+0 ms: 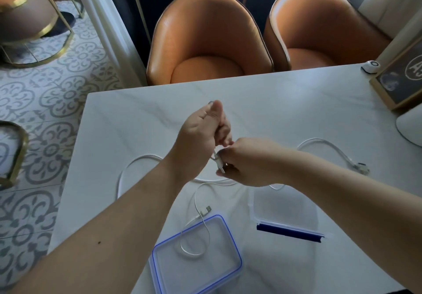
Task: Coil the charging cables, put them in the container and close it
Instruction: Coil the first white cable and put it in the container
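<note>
Above the middle of the white table, my left hand (203,131) and my right hand (246,161) meet and both pinch one end of a thin white charging cable (219,163). That cable hangs down and loops over the clear lid (196,259) with a blue seal, near the front edge; its USB plug (206,210) lies just beyond the lid. A thicker white cable (134,163) arcs on the table to the left, partly hidden by my left arm. Another thick cable (331,147) with a plug lies to the right. The clear container (285,211) with a dark blue clip sits under my right forearm.
Two orange chairs (210,42) stand at the table's far edge. A framed board (402,79), a small white device (370,66) and a white round base (411,127) occupy the right side. Patterned tile floor lies beyond the left table edge.
</note>
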